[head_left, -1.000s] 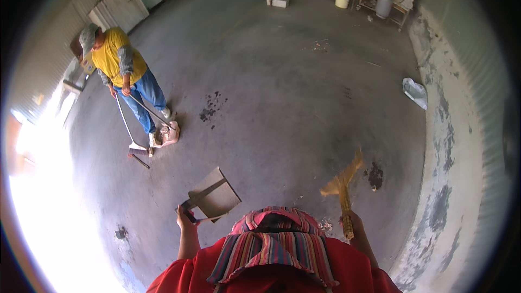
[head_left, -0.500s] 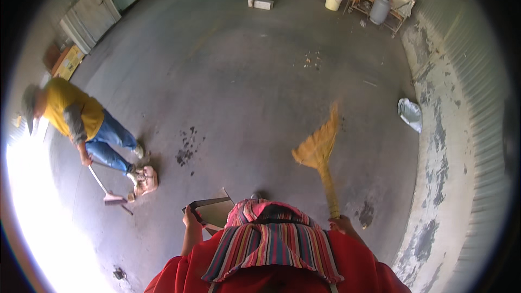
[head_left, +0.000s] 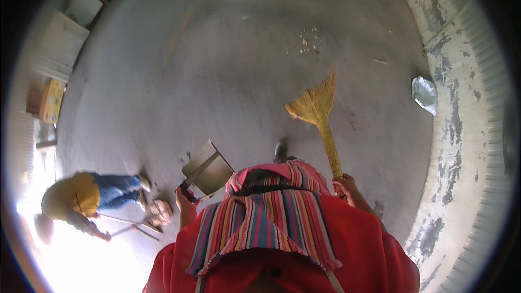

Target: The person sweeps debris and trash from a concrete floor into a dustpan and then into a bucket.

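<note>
**A:** What fills the frame?

**B:** A wide grey concrete floor (head_left: 217, 76), stained and worn, bounded on the right by a flaking painted wall (head_left: 461, 146). At the bottom, the wearer's red garment (head_left: 369, 255) and a striped cloth (head_left: 271, 217) draped over it take up the foreground.

**A:** And the other figure?

**B:** A person in a yellow top and blue trousers (head_left: 87, 198) bends low at the left edge, working a long-handled tool (head_left: 127, 221) near the glare of sunlight.

**A:** What is the wearer holding?

**B:** The right hand (head_left: 348, 189) is closed around the handle of a straw broom (head_left: 320, 114); the bristle head fans out ahead over the floor, up and to the left of the hand. The left hand (head_left: 185, 199) is wrapped around the grip of a metal dustpan (head_left: 206, 169), which hangs just ahead of the striped cloth, its tray tilted toward the floor.

**A:** Anything smaller?

**B:** A crumpled silver bag (head_left: 425, 95) lies by the right wall. A scatter of pale debris (head_left: 308, 42) sits farther out, well apart from the broom. A yellow box (head_left: 51, 100) stands at the far left.
</note>
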`<action>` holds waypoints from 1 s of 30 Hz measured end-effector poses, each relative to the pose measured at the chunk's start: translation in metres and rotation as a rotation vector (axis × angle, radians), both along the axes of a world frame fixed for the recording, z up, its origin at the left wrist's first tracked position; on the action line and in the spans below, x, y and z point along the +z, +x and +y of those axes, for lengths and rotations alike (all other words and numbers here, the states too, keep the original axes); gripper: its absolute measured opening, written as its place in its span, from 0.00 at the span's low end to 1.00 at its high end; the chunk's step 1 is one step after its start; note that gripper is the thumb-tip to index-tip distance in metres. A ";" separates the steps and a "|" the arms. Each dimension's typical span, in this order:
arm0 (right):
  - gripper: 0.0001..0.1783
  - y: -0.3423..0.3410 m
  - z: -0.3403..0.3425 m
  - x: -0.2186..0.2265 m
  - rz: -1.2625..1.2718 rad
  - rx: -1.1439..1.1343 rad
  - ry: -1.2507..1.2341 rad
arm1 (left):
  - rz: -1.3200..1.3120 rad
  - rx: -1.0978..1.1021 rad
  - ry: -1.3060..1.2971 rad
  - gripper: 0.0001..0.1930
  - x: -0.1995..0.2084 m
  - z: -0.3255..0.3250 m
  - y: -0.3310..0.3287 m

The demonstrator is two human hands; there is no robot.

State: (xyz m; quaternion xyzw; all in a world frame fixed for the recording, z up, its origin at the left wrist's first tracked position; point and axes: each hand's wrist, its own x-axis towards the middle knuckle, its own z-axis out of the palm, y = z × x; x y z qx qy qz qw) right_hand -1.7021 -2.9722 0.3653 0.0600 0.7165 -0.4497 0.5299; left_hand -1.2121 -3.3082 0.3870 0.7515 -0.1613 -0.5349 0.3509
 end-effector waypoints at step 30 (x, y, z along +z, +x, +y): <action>0.19 -0.526 -0.759 -0.093 -0.016 -0.071 0.140 | -0.329 -0.453 0.133 0.21 -0.024 -0.758 -0.579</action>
